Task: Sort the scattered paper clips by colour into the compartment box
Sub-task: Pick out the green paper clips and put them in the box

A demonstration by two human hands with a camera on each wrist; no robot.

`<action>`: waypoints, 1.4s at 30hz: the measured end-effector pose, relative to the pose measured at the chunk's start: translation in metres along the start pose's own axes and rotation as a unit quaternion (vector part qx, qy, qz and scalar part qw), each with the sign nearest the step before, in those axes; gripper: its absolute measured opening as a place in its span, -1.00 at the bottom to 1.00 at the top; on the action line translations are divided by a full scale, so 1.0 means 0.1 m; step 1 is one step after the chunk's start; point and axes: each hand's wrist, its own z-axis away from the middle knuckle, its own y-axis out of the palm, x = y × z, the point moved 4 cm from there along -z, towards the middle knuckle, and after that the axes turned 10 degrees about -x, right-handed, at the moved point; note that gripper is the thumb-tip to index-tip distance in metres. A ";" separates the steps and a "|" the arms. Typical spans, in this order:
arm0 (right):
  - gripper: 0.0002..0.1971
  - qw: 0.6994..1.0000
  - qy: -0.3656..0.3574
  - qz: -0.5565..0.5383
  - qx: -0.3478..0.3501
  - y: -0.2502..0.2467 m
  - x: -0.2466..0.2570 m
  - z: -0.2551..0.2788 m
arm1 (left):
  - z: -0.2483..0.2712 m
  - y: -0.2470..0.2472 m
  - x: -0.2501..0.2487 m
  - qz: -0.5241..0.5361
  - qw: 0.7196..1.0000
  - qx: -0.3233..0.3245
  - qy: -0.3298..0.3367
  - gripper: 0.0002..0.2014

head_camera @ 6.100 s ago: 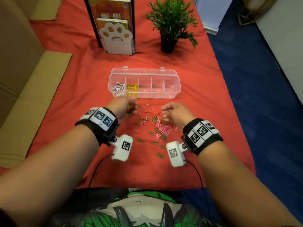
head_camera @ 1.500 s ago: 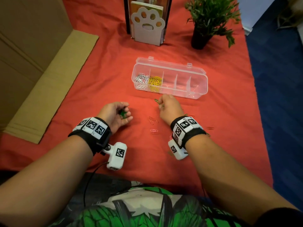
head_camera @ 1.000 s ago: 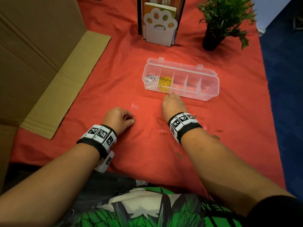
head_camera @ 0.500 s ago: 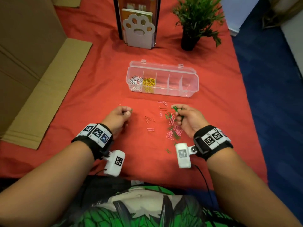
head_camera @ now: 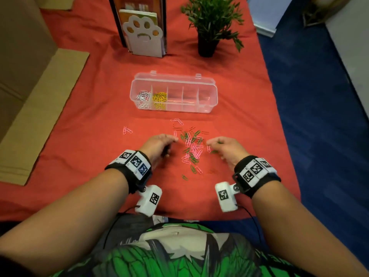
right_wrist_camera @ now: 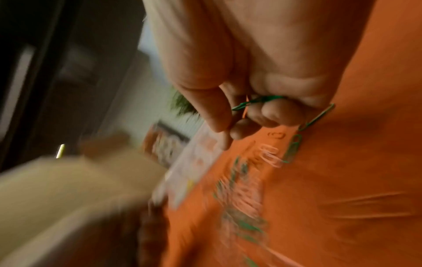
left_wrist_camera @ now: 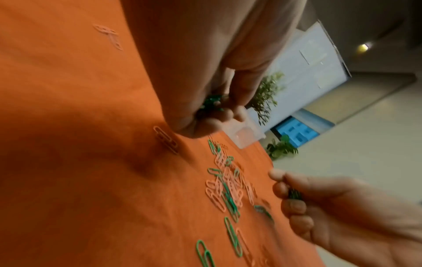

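A clear compartment box [head_camera: 207,90] stands open on the red cloth; its leftmost compartment holds white clips [head_camera: 142,96], the one beside it yellow clips [head_camera: 159,97]. A heap of green and pink paper clips [head_camera: 192,148] lies in front of it. My left hand [head_camera: 159,145] sits left of the heap, fingers curled round a bunch of green clips [left_wrist_camera: 211,103]. My right hand [head_camera: 225,147] is at the heap's right edge, pinching green clips [right_wrist_camera: 258,101] in its curled fingers, with another green clip [right_wrist_camera: 318,117] poking out by the palm.
Two pink clips [head_camera: 127,130] lie apart to the left, two more [head_camera: 177,121] near the box. A paw-shaped book holder [head_camera: 142,37] and a potted plant [head_camera: 209,27] stand at the back. Flattened cardboard [head_camera: 40,96] lies on the left. The table's right edge drops to blue carpet [head_camera: 323,116].
My left hand has moved right, up to the heap. My right hand has shifted slightly right of the heap, still holding green clips. The head view has tilted.
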 end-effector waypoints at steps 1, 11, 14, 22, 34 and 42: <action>-0.85 0.996 -0.045 0.080 0.000 0.01 -0.01 0.01 | -0.01 0.09 0.00 -0.059 0.998 -0.015 0.025 -0.75; -0.74 0.928 -0.216 0.302 0.035 0.37 -0.07 0.16 | -0.03 0.36 0.14 -0.374 0.900 -0.113 0.196 -0.81; -0.73 0.927 -0.210 0.309 -0.009 0.24 -0.10 0.10 | -0.01 0.27 0.23 -0.384 0.901 -0.113 0.167 -0.76; -0.74 0.878 -0.267 0.396 -0.013 0.44 -0.06 0.22 | 0.03 0.30 0.11 -0.417 0.867 -0.120 0.243 -0.82; -0.75 0.869 -0.247 0.429 0.004 0.41 -0.09 0.14 | -0.08 0.41 0.18 -0.432 0.859 -0.049 0.271 -0.90; -0.74 0.997 0.043 -0.051 0.048 0.14 -0.21 0.03 | -0.02 0.32 0.17 0.053 0.996 -0.001 -0.072 -0.72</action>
